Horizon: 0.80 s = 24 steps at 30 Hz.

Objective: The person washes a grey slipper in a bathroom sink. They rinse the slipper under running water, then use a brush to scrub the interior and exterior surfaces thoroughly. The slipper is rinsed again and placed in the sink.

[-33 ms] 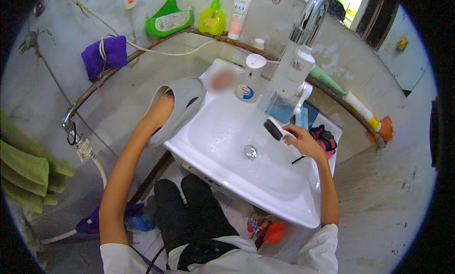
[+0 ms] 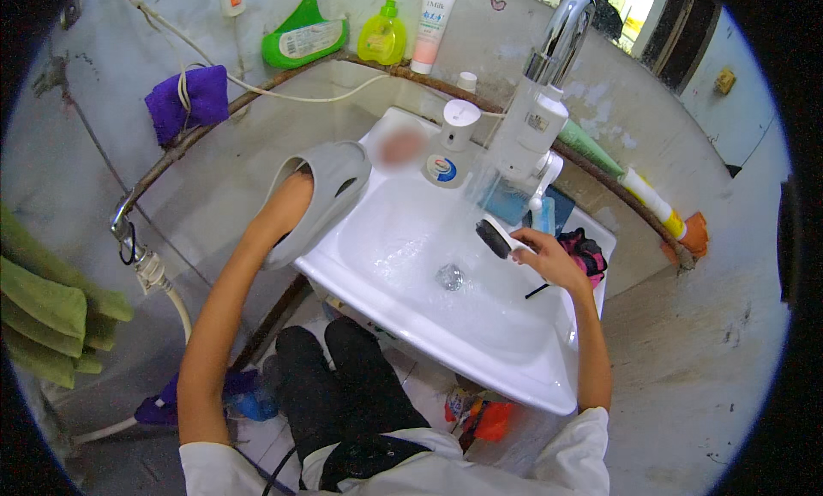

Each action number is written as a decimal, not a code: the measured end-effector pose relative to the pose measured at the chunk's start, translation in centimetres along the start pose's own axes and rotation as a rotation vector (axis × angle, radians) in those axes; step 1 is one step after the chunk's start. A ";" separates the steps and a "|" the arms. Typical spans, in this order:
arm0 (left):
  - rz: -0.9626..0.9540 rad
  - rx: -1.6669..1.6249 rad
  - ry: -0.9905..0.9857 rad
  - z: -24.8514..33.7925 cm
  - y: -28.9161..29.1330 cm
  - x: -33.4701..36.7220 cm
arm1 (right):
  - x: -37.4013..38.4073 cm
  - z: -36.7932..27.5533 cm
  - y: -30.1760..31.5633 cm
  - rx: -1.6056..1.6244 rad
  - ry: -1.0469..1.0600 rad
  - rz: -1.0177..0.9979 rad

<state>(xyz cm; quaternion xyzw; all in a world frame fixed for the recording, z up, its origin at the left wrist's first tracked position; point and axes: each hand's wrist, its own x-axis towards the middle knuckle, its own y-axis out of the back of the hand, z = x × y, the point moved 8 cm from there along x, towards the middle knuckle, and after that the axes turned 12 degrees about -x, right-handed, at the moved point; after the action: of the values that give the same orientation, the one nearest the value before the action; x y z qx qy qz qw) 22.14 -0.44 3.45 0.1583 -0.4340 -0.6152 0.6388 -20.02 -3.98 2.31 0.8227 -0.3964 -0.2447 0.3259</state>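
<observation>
My left hand (image 2: 297, 198) is pushed into the opening of a light grey clog (image 2: 330, 183) and holds it up over the left end of the white sink (image 2: 514, 384). Its fingers are hidden inside the shoe. Over the basin's right side, my right hand (image 2: 542, 254) closes round the white handle of a small scrubbing brush (image 2: 493, 236). Dark bristles show at the brush's head, below the tap (image 2: 536, 119). Brush and clog are apart. Water glistens in the basin around the metal drain (image 2: 450, 277).
A white dispenser (image 2: 459, 123) and a round container (image 2: 442, 169) stand on the sink's back ledge. Black and pink mesh (image 2: 585, 254) lies at its right. Along the wall pipe are a green bottle (image 2: 304, 37), a yellow-green pump bottle (image 2: 382, 37) and a purple cloth (image 2: 187, 106).
</observation>
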 end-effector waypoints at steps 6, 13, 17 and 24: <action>-0.073 0.031 0.064 -0.7 -0.2 0.0 | -1.3 -1.6 2.4 0.050 0.288 0.247; -0.002 -0.010 0.031 0.1 0.2 -0.1 | -1.9 -4.4 3.3 0.337 0.251 0.434; 0.001 -0.010 0.020 0.3 0.1 -0.1 | -1.3 -3.6 4.3 0.283 0.248 0.505; -0.008 -0.007 0.010 0.6 0.1 -0.3 | -1.1 -3.3 4.6 0.260 0.226 0.525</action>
<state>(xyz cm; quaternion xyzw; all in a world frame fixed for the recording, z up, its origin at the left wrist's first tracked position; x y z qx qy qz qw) 21.83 0.05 3.78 0.1606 -0.4279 -0.6185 0.6392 -20.76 -4.15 8.05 0.7488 -0.5846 -0.0067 0.3122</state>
